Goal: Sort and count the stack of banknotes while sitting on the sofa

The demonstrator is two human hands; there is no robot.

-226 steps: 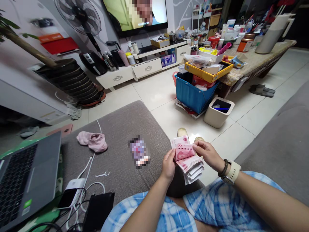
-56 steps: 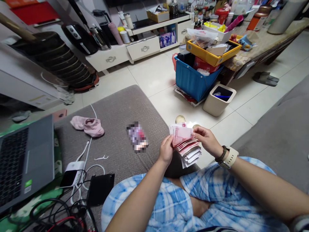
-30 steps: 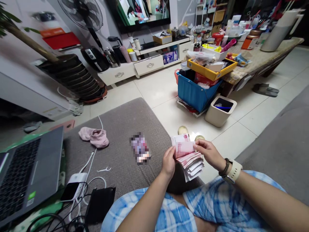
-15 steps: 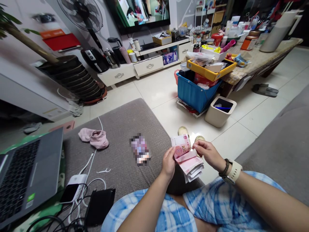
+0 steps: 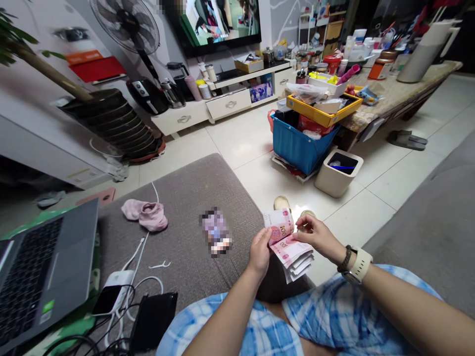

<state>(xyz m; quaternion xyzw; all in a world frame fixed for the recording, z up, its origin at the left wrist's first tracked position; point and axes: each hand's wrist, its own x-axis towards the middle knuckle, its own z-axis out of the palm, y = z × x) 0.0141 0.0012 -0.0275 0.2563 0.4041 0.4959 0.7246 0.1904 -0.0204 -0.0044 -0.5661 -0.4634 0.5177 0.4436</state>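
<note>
My left hand (image 5: 260, 253) is closed around a bundle of pink 100 banknotes (image 5: 291, 251), with its thumb pressing on top. The upper part of the bundle is folded back away from me, and the lower ends fan out in loose layers. At the right edge of the bundle, my right hand (image 5: 317, 236) has its thumb touching the notes. Its index finger is bent and apart from the thumb, and the other fingers are curled and partly hidden. A pale watch (image 5: 359, 264) and a dark bracelet are on my right wrist.
On the grey sofa (image 5: 200, 183) lie a blurred phone-like thing (image 5: 216, 232), pink socks (image 5: 145, 214), a power strip (image 5: 118, 291) with cables, a black wallet-like object (image 5: 154, 321) and a laptop (image 5: 48, 277). Beyond are a blue bin (image 5: 297, 143), a beige bin (image 5: 336, 178) and a cluttered table.
The note my right hand was turning has gone over onto the folded upper part, baring another 100 note. My right thumb and index finger have parted. The left hand keeps its hold.
</note>
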